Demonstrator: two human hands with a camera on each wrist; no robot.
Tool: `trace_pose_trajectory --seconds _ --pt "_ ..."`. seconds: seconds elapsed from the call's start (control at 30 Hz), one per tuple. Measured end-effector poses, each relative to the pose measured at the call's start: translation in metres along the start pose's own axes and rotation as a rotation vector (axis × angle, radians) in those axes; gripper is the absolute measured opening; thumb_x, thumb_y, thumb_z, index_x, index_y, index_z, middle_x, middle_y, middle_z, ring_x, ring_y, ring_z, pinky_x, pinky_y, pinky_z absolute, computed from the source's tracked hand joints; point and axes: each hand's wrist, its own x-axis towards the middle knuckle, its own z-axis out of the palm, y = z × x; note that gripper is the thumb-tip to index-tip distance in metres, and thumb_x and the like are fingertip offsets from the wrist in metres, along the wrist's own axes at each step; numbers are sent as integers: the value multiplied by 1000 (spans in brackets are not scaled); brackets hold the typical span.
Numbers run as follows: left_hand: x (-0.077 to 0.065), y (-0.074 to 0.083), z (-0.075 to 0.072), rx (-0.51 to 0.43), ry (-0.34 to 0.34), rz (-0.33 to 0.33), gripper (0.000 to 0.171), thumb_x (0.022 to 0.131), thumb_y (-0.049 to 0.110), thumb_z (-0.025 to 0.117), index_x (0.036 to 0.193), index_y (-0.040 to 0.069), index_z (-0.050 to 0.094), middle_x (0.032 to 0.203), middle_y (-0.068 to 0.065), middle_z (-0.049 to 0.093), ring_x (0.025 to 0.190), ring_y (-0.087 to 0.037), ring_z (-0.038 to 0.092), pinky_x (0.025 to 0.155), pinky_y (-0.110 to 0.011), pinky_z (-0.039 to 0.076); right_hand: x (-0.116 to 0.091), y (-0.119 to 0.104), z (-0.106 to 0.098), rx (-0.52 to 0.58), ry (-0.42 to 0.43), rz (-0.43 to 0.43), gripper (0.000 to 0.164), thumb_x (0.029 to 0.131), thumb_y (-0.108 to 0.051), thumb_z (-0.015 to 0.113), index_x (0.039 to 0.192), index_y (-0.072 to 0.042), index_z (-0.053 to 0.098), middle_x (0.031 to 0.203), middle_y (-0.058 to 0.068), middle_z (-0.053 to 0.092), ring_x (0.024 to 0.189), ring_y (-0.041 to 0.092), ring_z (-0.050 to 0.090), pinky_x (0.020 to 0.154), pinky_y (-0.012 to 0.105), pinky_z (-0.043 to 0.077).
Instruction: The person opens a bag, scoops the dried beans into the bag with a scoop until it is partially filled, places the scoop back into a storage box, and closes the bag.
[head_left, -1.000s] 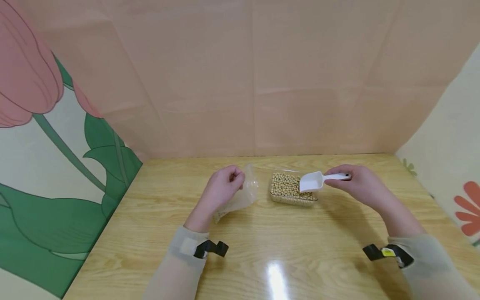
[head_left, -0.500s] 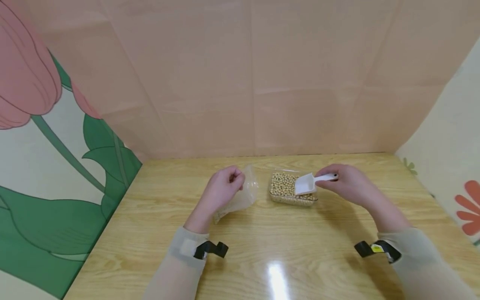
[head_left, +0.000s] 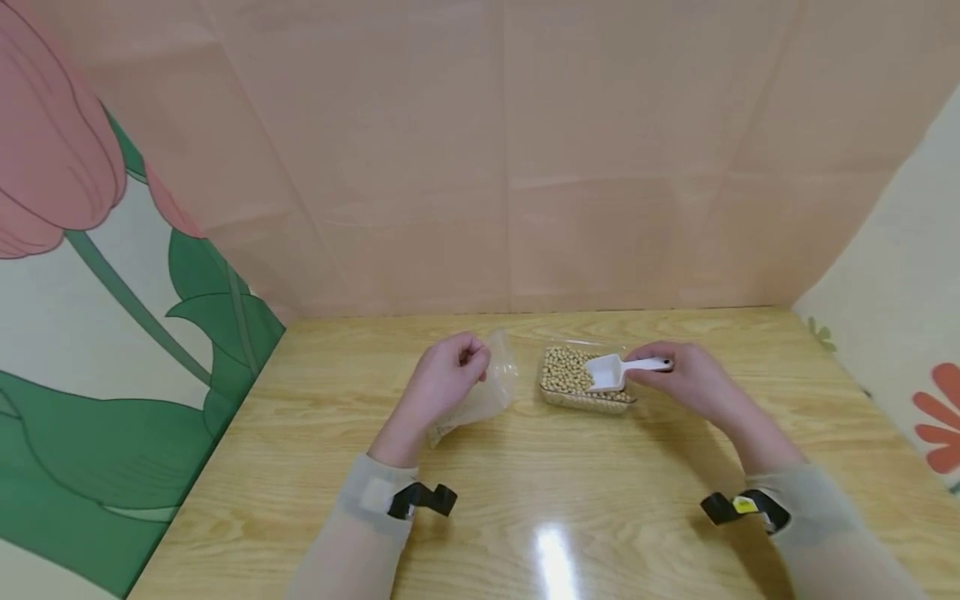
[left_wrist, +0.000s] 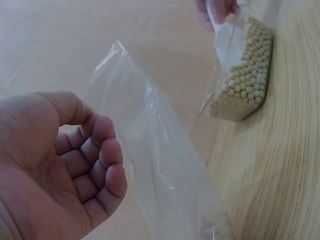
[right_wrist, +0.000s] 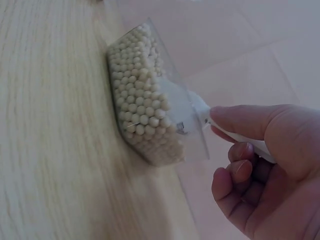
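My right hand (head_left: 686,375) grips the handle of a white scoop (head_left: 606,372), its blade dipped into the soybeans (head_left: 564,368). These beans fill a clear rectangular container (right_wrist: 145,107) on the table, and in the right wrist view the blade shows through its wall. My left hand (head_left: 448,368) pinches the upper edge of a clear plastic bag (left_wrist: 155,145) between thumb and curled fingers. The bag's mouth stands up beside the fingers, left of the container. A few beans (left_wrist: 215,225) lie low in the bag.
The wooden table (head_left: 480,500) reaches back to a pink cloth backdrop (head_left: 502,167). At the left stands a panel with a printed tulip (head_left: 52,133), at the right a pale panel with a red flower (head_left: 941,417).
My right hand has moved left and brought the scoop from the container's right side down into the beans. The left hand and the bag have stayed still.
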Motion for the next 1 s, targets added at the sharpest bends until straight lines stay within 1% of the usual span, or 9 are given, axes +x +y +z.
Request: trace_pose_trajectory --seconds 0.1,0.2,0.33,0.43,0.5,0.6,0.7,0.83,1.0 --pt "0 -1 1 -2 -3 1 25 114 22 57 94 13 69 82 1 68 60 -17 45 58 -33 40 -1 5 3 38 -8 11 35 101 -33 84 126 -8 81 104 8 79 78 17 62 63 31 49" --pt "1 -1 1 1 -3 -2 24 114 22 58 94 13 69 82 1 68 60 -16 44 58 -33 40 -2 9 5 93 -26 30 38 102 -34 82 130 -8 80 115 12 78 83 18 62 67 31 50" --pt "1 -1 1 1 0 -5 24 114 23 58 95 13 70 83 1 68 61 -16 45 59 -34 40 -2 18 10 173 -48 83 44 103 -37 82 136 -9 77 128 15 75 92 19 63 75 31 52" --pt "0 -1 1 -5 2 -6 24 113 22 58 94 13 69 83 1 68 61 -16 46 59 -34 40 1 24 14 211 -47 112 47 102 -38 82 138 -9 76 123 13 76 93 18 64 76 32 53" --pt "0 -1 0 -6 2 -7 24 113 23 58 94 14 69 83 1 68 61 -16 45 58 -33 40 2 25 16 232 -44 125 48 102 -39 82 139 -9 76 115 10 76 90 17 63 74 32 53" --pt "-1 0 0 -9 0 -11 24 114 23 58 94 15 69 83 1 68 61 -16 45 57 -33 39 2 24 19 276 -44 158 50 101 -40 83 139 -8 76 104 3 73 85 15 61 72 32 52" --pt "0 0 0 -8 1 -13 25 114 24 57 94 14 69 83 1 68 60 -16 45 57 -33 39 3 20 22 298 -45 178 52 101 -42 83 139 -7 75 96 -2 68 84 14 59 73 31 51" --pt "0 -1 0 -6 5 -15 25 113 24 58 93 15 69 82 1 68 60 -16 45 57 -34 39 3 16 26 308 -44 199 55 100 -44 83 140 -6 75 94 -6 65 87 14 57 77 32 49" --pt "0 -1 1 -11 2 -17 25 113 23 58 93 15 69 83 1 68 60 -16 45 57 -34 40 3 15 28 337 -52 221 56 100 -44 83 140 -6 74 89 -5 63 84 15 56 77 34 50"
